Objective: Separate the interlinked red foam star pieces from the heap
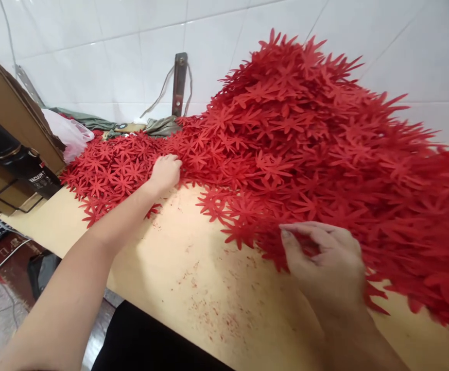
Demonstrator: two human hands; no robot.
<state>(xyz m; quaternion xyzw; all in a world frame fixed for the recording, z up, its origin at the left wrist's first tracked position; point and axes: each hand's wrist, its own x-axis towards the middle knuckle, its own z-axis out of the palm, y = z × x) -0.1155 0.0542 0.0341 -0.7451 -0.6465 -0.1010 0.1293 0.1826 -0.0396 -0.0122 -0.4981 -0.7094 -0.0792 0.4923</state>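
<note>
A big heap of red flower-shaped cutouts (286, 123) with narrow pointed petals lies along the wall side of the table. At the near edge of this heap is my right hand (325, 257), thumb and forefinger brought together in a pinch beside the red petals. Whatever those fingertips hold, if anything, cannot be made out. My left hand (166, 172) reaches to where the heap meets a lower, flatter pile of the same cutouts (112, 170). Its fingers are curled down among the petals, and the tips are hidden.
Red scraps litter the pale wooden tabletop (193, 257). On the left stand a cardboard box (19, 98), a black vacuum flask (19, 159) and a white plastic bag (68, 131). Green cloth (89, 121) lies behind the flatter pile. A metal bracket (179, 85) is fixed to the tiled wall.
</note>
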